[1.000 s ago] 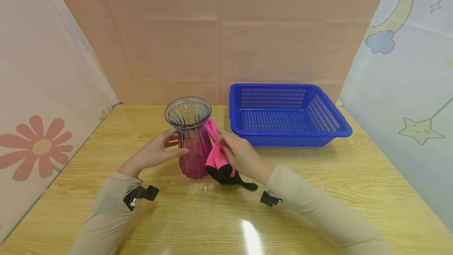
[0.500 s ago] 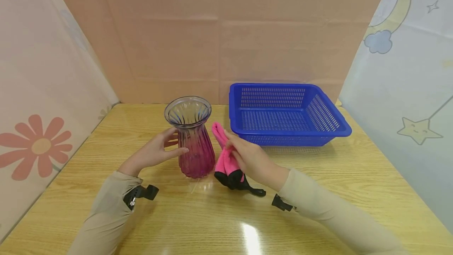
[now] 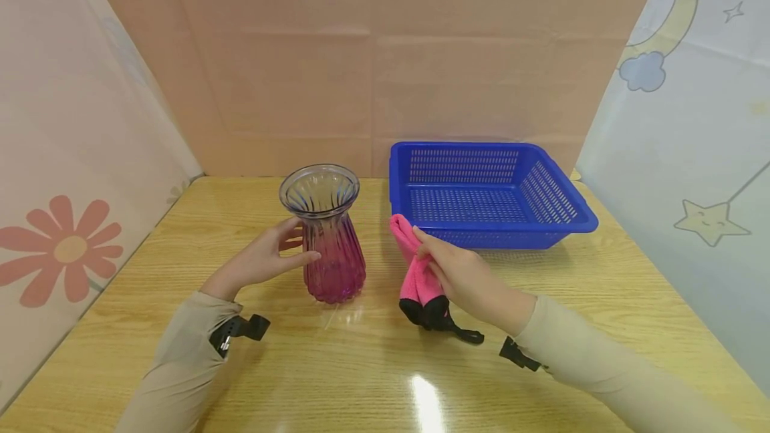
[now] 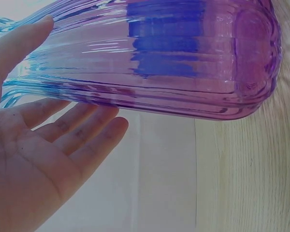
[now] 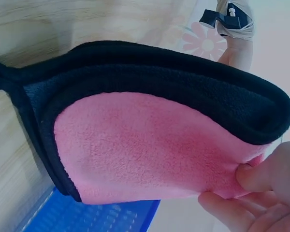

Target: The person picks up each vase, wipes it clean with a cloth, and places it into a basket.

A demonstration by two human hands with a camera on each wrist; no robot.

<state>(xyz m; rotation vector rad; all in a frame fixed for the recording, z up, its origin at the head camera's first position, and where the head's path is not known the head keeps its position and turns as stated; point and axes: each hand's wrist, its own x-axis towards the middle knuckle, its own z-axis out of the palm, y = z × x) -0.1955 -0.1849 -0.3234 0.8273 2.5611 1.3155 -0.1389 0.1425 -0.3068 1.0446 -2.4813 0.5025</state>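
A ribbed glass vase (image 3: 333, 252), clear bluish at the flared rim and purple-pink below, stands upright on the table. My left hand (image 3: 259, 259) is at its left side, thumb across the front and fairly straight fingers at the far edge. In the left wrist view, the palm of that hand (image 4: 43, 150) stays apart from the glass. Right of the vase, my right hand (image 3: 475, 279) pinches a folded pink cloth (image 3: 418, 276) with black trim and a black loop. The right wrist view shows the cloth's fleecy face (image 5: 150, 150) hanging from thumb and fingers.
A blue plastic basket (image 3: 481, 226) with slotted walls stands at the back right, just behind the cloth. The wooden table (image 3: 337, 379) meets an orange-beige backdrop (image 3: 289, 85) at the back and printed side sheets (image 3: 680, 152) at left and right.
My right hand has drawn the pink cloth away from the vase's right side, rightward and slightly toward me. The left hand and the vase have stayed in place.
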